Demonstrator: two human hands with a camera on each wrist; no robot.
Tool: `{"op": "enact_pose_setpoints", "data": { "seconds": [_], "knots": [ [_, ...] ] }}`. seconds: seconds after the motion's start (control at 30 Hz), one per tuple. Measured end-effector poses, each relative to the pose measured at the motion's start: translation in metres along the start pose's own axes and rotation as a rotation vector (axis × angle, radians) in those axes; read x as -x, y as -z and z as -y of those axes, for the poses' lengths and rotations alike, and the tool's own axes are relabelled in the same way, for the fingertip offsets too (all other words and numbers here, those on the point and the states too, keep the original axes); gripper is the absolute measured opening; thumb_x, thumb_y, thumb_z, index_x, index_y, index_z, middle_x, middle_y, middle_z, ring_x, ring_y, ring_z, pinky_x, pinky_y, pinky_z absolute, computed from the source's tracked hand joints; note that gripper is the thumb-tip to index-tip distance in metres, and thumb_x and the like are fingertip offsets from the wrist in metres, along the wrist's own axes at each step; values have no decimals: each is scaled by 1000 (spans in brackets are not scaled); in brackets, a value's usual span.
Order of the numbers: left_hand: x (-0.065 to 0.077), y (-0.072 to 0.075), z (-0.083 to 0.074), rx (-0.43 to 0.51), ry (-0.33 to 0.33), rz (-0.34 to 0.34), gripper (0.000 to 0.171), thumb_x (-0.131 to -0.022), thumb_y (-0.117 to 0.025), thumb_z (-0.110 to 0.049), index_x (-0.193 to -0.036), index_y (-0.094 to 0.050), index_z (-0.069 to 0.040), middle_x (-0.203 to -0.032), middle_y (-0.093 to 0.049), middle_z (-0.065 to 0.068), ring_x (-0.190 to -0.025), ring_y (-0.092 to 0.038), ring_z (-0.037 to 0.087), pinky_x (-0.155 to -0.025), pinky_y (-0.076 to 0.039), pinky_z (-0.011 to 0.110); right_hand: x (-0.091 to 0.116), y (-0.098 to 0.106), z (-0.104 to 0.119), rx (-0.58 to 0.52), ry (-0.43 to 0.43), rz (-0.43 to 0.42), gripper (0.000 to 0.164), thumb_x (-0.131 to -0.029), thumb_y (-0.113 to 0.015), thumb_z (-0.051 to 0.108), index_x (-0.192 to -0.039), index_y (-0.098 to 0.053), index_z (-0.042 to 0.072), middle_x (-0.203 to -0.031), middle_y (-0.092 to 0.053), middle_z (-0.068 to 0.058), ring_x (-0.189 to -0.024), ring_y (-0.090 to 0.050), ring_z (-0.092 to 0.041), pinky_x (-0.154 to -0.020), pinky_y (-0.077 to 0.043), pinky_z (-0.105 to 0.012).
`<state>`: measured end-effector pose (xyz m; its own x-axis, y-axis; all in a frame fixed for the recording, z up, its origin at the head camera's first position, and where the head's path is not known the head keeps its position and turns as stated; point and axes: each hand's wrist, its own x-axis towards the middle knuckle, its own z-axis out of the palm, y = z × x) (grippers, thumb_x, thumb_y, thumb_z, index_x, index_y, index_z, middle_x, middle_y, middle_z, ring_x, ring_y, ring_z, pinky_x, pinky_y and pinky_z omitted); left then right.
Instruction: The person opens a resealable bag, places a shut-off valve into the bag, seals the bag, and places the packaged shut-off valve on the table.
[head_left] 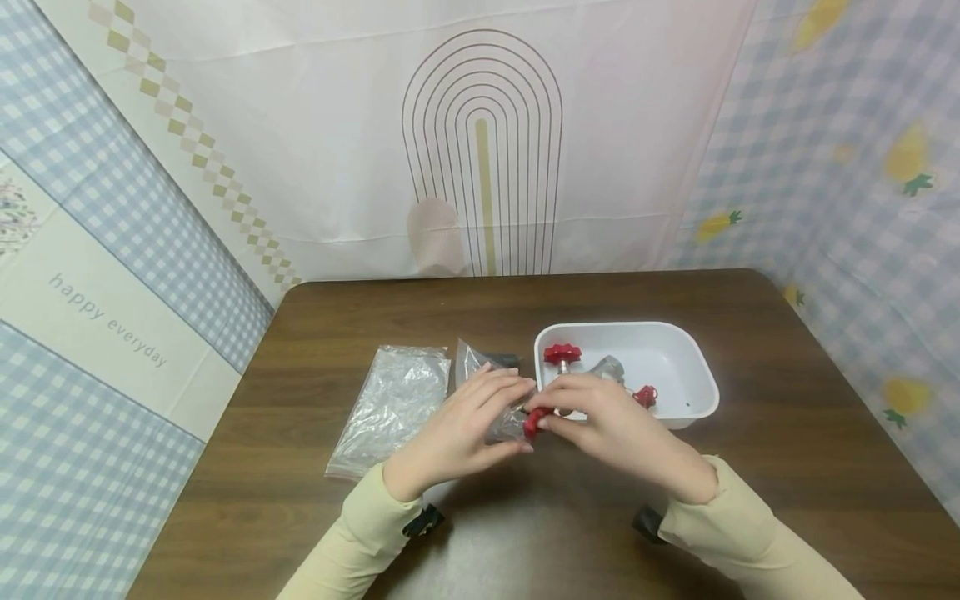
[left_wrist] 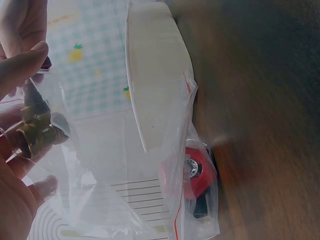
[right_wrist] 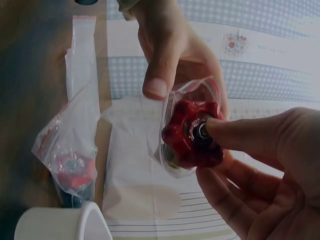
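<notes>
A valve with a red handwheel [right_wrist: 192, 135] is partly inside a clear zip bag [right_wrist: 177, 172]. Its brass body [left_wrist: 37, 125] shows through the plastic in the left wrist view. My right hand [head_left: 611, 425] pinches the handwheel between thumb and fingers at the bag's mouth. Around the bag, from the other side, my left hand [head_left: 468, 421] holds the plastic, its fingers behind the valve and its thumb [right_wrist: 157, 82] beside the opening. The white basin [head_left: 686, 408] stands just beyond my right hand, with another red-handled valve [head_left: 562, 354] in it.
A flat clear zip bag [head_left: 397, 400] lies on the brown table [head_left: 337, 317] left of my hands. Behind them, a bagged item with a red knob [left_wrist: 200, 172] sits near the basin. Inside the basin are also a grey fitting [head_left: 609, 367] and a small red-handled piece [head_left: 645, 396].
</notes>
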<state>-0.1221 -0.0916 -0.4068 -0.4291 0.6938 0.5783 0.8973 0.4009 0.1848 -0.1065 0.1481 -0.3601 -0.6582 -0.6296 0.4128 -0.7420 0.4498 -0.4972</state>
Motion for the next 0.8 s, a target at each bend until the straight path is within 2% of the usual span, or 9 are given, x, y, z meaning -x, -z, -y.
{"op": "enact_pose_setpoints", "data": {
  "seconds": [0.33, 0.5, 0.6, 0.8],
  "knots": [
    [-1, -2, -1, 18, -9, -23, 77, -82, -85, -35, -142, -50, -1, -140, -56, 13, -141, -42, 28, -117, -32, 46, 0, -7, 7, -11, -62, -63, 25, -84, -82, 9, -109, -78, 13, -102, -71, 7, -92, -65, -8, -76, -55, -28],
    [-1, -2, -3, 39, 2, -13, 76, -83, -83, -35, -143, -49, -1, -141, -55, 12, -143, -39, 28, -119, -30, 42, 0, -11, 10, -17, -89, -123, 23, -82, -85, 15, -104, -79, 14, -105, -60, 6, -93, -58, -10, -75, -52, -27],
    [-1, -3, -4, 44, 8, -7, 75, -85, -82, -34, -143, -49, -1, -141, -55, 12, -144, -39, 27, -119, -29, 39, 0, -13, 13, -23, -120, -142, 23, -81, -86, 17, -103, -80, 15, -108, -56, 4, -98, -56, -13, -80, -52, -31],
    [0, -3, -6, 87, 33, 5, 70, -86, -81, -32, -141, -50, -1, -142, -55, 11, -143, -39, 28, -118, -31, 38, 1, -16, 16, -31, -212, -130, 25, -82, -85, 20, -107, -79, 17, -125, -59, -4, -117, -56, -25, -94, -50, -47]
  ]
}}
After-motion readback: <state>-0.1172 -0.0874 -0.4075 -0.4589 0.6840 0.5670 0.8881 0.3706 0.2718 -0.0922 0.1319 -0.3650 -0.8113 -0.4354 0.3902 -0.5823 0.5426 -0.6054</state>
